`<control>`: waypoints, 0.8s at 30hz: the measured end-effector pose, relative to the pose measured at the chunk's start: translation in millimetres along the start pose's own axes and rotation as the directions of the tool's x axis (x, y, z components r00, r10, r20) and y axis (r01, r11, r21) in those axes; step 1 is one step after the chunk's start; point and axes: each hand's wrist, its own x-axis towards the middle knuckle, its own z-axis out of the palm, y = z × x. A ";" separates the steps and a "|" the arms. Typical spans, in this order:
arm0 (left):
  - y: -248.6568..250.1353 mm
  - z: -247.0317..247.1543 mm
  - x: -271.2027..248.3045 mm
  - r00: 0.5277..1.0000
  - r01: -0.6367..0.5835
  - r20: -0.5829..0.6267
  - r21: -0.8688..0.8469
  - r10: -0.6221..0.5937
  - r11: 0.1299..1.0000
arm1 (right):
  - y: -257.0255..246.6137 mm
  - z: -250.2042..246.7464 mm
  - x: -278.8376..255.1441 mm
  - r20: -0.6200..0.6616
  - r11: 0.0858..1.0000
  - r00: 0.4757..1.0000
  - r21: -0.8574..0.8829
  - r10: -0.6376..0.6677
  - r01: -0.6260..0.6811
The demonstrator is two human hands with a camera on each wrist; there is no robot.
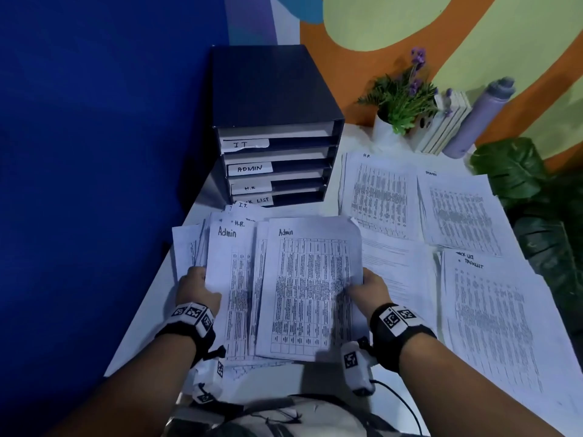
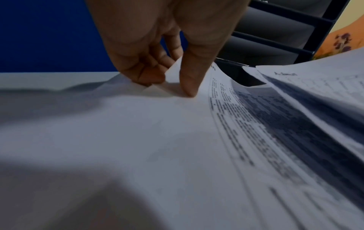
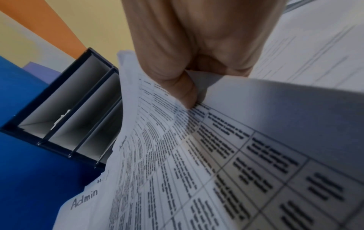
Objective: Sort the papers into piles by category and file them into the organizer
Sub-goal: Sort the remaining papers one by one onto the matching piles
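Mostly hidden under the top sheet — lower papers' labels.

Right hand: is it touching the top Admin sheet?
Touching. The right wrist view shows the right hand pinching the Admin sheet, thumb on its printed face.

Black wristbands with white, black-patterned marker cubes; bare forearms.
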 end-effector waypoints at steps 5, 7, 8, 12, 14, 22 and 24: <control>2.8 -9.1 -1.2 0.984 -0.099 -0.162 -0.109 0.080 0.989 | -3.6 -13.8 -1.7 0.018 0.984 1.000 0.179 0.015 -0.018; 9.8 -16.4 -0.9 0.968 -0.139 -0.224 -0.112 0.111 0.984 | -4.1 -17.9 -2.7 0.016 0.971 1.000 0.237 0.003 -0.006; 14.0 -19.9 -1.4 0.959 -0.156 -0.255 -0.109 0.124 0.982 | -4.9 -20.2 -3.7 0.016 0.966 1.000 0.260 -0.001 -0.003; 31.8 -28.5 -7.5 0.914 -0.225 -0.377 -0.164 0.150 0.961 | -0.8 -24.7 -0.3 0.044 0.925 0.998 0.377 0.036 -0.050; 43.9 -32.8 -12.4 0.903 -0.250 -0.407 -0.233 0.139 0.940 | -1.3 -27.6 -0.2 0.065 0.908 0.998 0.417 0.015 -0.041; 92.0 -18.7 -28.5 0.974 -0.213 -0.179 -0.497 0.141 0.841 | -31.6 -42.9 -11.5 0.171 0.768 0.982 0.639 -0.085 -0.045; 104.5 -11.5 -36.8 0.984 -0.179 -0.084 -0.565 0.160 0.806 | -35.4 -44.8 -12.2 0.119 0.778 0.989 0.628 -0.084 -0.010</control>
